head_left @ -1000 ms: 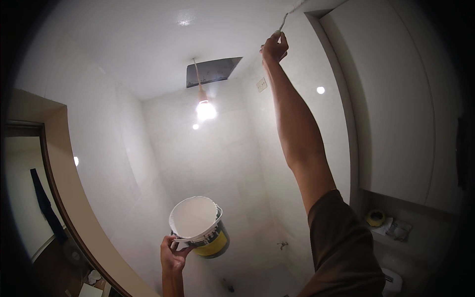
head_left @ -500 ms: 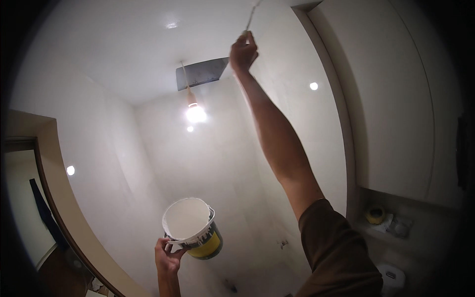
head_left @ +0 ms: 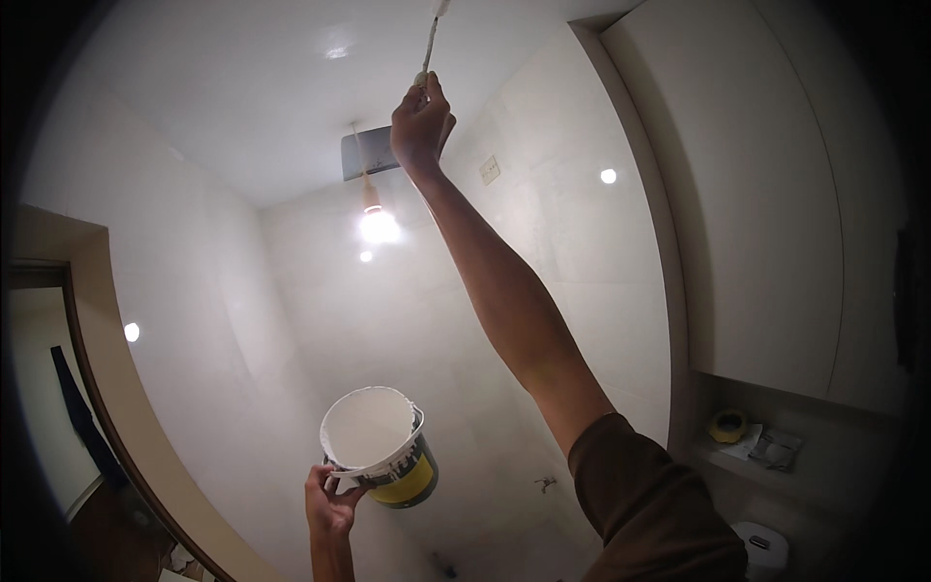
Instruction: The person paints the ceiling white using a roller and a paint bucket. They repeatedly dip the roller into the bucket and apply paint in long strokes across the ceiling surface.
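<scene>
Leftward across the ceiling (head_left: 242,107) our right hand (head_left: 421,121) has swept, fingers closed around a thin tool handle (head_left: 428,44), probably a brush. Our left hand (head_left: 330,500) grips the white paint bucket (head_left: 380,448) by its rim, low and centre.

The bucket (head_left: 380,448) is white inside with a yellow and dark band outside; the ceiling (head_left: 242,87) is white.
</scene>
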A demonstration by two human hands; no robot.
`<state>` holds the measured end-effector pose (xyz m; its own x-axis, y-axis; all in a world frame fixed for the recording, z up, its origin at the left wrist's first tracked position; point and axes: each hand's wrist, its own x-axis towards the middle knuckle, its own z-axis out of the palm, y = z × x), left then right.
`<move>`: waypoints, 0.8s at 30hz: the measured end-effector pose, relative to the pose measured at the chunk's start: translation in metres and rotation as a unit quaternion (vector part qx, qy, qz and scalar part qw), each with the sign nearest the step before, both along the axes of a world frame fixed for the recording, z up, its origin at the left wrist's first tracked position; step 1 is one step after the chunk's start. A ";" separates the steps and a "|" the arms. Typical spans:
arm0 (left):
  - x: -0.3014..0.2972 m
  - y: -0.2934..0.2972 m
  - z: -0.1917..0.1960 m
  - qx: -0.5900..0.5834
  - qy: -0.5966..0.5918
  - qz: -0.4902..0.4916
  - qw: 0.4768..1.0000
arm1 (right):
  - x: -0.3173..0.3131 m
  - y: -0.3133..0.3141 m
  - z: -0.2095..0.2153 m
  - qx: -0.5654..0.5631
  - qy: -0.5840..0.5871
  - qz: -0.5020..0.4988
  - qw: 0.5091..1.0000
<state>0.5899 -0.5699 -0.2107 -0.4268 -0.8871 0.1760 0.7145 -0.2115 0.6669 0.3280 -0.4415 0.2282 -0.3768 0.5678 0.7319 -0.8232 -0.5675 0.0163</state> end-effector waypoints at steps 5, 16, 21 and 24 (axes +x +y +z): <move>0.003 0.003 0.003 0.009 0.003 0.000 1.000 | -0.043 0.014 0.006 -0.022 -0.021 -0.016 0.999; -0.004 0.003 -0.004 -0.011 0.010 0.027 1.000 | -0.105 0.050 0.033 -0.041 -0.056 0.008 0.998; -0.007 0.003 -0.007 -0.012 0.011 0.039 0.999 | -0.042 0.009 0.009 -0.085 -0.002 -0.049 0.995; -0.005 0.001 -0.009 0.000 0.012 0.034 0.999 | -0.012 -0.018 -0.002 -0.020 0.029 -0.022 0.999</move>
<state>0.5849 -0.5688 -0.2195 -0.3609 -0.9142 0.1843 0.7426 -0.1622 0.6498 0.3156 -0.4591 0.2261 -0.3090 0.6116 0.7284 -0.8443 -0.5289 0.0859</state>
